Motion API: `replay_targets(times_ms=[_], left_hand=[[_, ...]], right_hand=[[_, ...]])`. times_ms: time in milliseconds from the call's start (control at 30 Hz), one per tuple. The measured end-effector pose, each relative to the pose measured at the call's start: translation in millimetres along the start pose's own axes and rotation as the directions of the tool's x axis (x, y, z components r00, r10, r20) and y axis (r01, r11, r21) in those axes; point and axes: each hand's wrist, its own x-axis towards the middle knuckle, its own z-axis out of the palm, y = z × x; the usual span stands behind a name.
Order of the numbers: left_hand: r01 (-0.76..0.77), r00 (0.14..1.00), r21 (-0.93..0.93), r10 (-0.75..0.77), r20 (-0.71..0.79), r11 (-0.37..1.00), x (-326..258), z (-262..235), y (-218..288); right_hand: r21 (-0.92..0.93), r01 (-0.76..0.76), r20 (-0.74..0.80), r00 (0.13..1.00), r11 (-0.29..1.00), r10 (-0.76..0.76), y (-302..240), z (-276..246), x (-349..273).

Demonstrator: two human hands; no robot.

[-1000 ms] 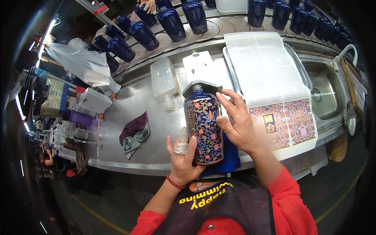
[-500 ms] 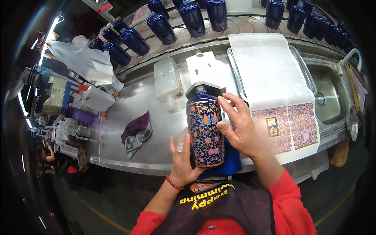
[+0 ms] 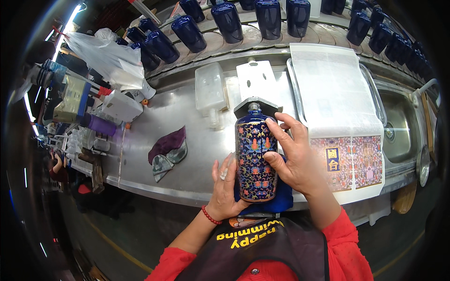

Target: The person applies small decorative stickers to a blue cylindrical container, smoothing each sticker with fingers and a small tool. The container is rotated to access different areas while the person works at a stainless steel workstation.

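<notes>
A dark blue bottle (image 3: 257, 159) with a colourful floral pattern leans back, its neck at a grey angular rest (image 3: 269, 110). My left hand (image 3: 227, 192) cups the bottle's lower left side, thumb near the base and fingers along the edge; a whitish wrap is on one finger. On the opposite side my right hand (image 3: 295, 157) lies with its index fingertip on the shoulder and its thumb on the patterned front. Blue cloth (image 3: 281, 199) shows beneath the bottle. Right of it, a printed floral sheet (image 3: 344, 161) lies partly behind my right forearm.
Plain blue bottles (image 3: 227, 23) stand on a curved conveyor at the back. Behind the rest are a clear plastic container (image 3: 209, 86) and a white block (image 3: 257, 79). A purple and grey cloth (image 3: 168, 150) lies left on the metal bench. A sink (image 3: 398, 122) is at right.
The whole view has shifted slightly. Blue bottles on the conveyor have moved right. My right index finger and thumb have slid a little further onto the bottle's front.
</notes>
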Motion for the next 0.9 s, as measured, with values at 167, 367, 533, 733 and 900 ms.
replay_targets(times_ms=[167, 367, 533, 733, 900], left_hand=[[-0.001, 1.0, -0.082, -0.002, -0.029, 0.997, 0.8, -0.9, -2.4], [0.011, 0.999, -0.122, -0.015, -0.035, 0.992, 3.8, -4.9, -4.1], [0.01, 0.999, -0.119, -0.014, -0.034, 0.993, 6.0, -3.2, -4.8], [0.003, 1.0, -0.084, -0.003, 0.004, 0.996, 6.8, -5.3, -7.1], [0.01, 1.0, -0.144, -0.013, -0.022, 0.989, 6.4, -5.2, -5.3]], right_hand=[[-0.022, -0.011, -0.014, 1.0, 1.0, 0.011, 2.3, -4.8, 1.8], [-0.022, 0.021, 0.0, 1.0, 1.0, -0.021, 2.4, -4.2, 4.3], [0.004, 0.019, -0.007, 1.0, 1.0, -0.019, 2.9, -6.5, 7.2], [-0.006, 0.043, -0.002, 0.999, 0.999, -0.043, 1.8, -5.7, 9.5], [0.054, 0.01, -0.021, 1.0, 0.998, -0.009, 6.5, -6.4, 9.0]])
